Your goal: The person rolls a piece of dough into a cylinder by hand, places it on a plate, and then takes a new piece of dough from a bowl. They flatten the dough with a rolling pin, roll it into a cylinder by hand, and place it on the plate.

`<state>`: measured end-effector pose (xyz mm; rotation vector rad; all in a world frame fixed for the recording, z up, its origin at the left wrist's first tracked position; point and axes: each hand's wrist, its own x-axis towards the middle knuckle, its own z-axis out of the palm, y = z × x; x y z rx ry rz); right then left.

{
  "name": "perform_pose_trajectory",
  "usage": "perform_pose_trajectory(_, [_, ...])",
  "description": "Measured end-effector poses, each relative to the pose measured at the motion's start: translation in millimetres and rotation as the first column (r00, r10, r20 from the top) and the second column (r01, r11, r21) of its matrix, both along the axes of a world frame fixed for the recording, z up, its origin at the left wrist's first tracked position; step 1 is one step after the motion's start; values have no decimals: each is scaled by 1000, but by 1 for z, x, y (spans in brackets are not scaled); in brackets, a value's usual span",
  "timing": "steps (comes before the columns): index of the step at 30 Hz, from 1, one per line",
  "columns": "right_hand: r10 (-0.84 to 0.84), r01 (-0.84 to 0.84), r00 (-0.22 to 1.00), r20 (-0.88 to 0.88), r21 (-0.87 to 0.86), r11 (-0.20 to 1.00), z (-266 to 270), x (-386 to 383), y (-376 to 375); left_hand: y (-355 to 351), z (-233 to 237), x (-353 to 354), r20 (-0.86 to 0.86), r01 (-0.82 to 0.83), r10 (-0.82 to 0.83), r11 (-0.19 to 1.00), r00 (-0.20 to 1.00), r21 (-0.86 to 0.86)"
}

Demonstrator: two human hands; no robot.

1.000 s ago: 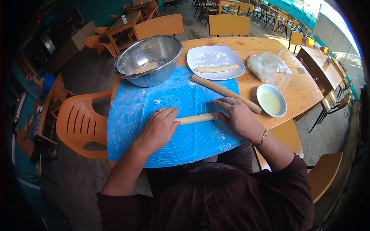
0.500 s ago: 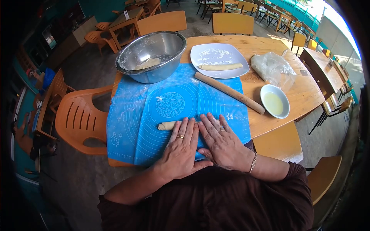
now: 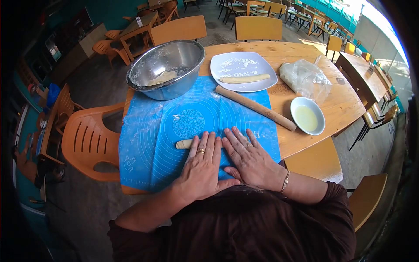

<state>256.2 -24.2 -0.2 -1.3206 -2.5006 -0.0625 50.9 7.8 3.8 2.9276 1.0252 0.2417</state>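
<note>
A pale dough roll [image 3: 183, 144] lies crosswise on the blue silicone mat [image 3: 144, 131]; only its left end shows. My left hand [image 3: 203, 159] rests flat over it, fingers stretched forward, a ring on one finger. Beside it my right hand [image 3: 251, 159] also presses flat, fingers extended and dusted with flour; it hides whatever part of the roll lies beneath. Beyond the hands, a wooden rolling pin [image 3: 255, 108] lies slantwise across the mat's right edge. A second dough roll [image 3: 244, 79] sits on a floury white plate [image 3: 218, 61].
At the back left of the table stands a steel bowl [image 3: 170, 91] with dough [image 3: 162, 78] inside. A plastic bag of white powder [image 3: 303, 76] and a small bowl of yellowish liquid [image 3: 307, 118] are on the right. An orange chair [image 3: 89, 137] stands left of the table.
Both flat hands have shifted slightly over the dough roll, and a little less of its left end shows. The whole view has moved slightly; the other table things keep their places.
</note>
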Motion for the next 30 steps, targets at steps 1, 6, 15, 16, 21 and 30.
perform_pose_trajectory(1, [18, -18, 1000, 14, -3, 1000, 0, 1, -4, 0, -1, 1, -1, 3, -3, 1000, 1000, -5])
perform_pose_trajectory(6, [-44, 44, 999, -2, 54, 998, -11, 6, 36, 34, -5, 12, 40, -42, 42, 999, 998, -15])
perform_pose_trajectory(15, [-158, 152, 949, -272, -46, 987, 21, 27, 61, 60, 21, -15, 72, -118, 128, 985, 989, -123])
perform_pose_trajectory(16, [-105, 105, 960, -260, -13, 994, 15, 21, 60, 59, 15, -15, 73, -123, 133, 985, 988, -124])
perform_pose_trajectory(21, [-6, 10, 998, -66, 59, 998, -3, -9, 34, 36, 2, -14, 41, -71, 72, 997, 997, -33])
perform_pose_trajectory(30, [107, -109, 993, -44, -42, 993, 7, 4, 7, 3, 10, -43, 54, 35, -34, 999, 998, -13])
